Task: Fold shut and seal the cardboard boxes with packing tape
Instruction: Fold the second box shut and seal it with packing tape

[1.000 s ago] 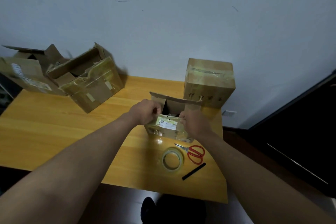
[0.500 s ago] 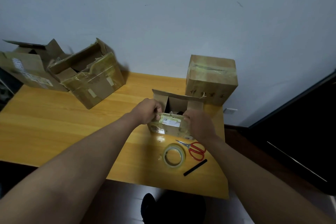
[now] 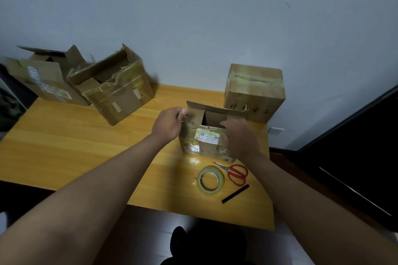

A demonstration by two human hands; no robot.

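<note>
A small open cardboard box (image 3: 202, 144) with a white label stands on the wooden table (image 3: 75, 148) in front of me. Its far flap stands up and the inside is dark. My left hand (image 3: 169, 123) pinches the box's left side flap between thumb and fingers. My right hand (image 3: 239, 137) lies over the box's near right corner, fingers curled over the top edge. A roll of clear packing tape (image 3: 210, 179) lies flat on the table just below the box.
Red-handled scissors (image 3: 235, 173) and a black strip (image 3: 235, 193) lie beside the tape. A taped shut box (image 3: 255, 92) stands behind the small one by the wall. Two open boxes (image 3: 116, 90), (image 3: 43, 79) sit at the table's far left. A dark cabinet (image 3: 355, 157) is at right.
My left hand has shifted up from the box's front edge to its left side flap. The view has tilted a little.
</note>
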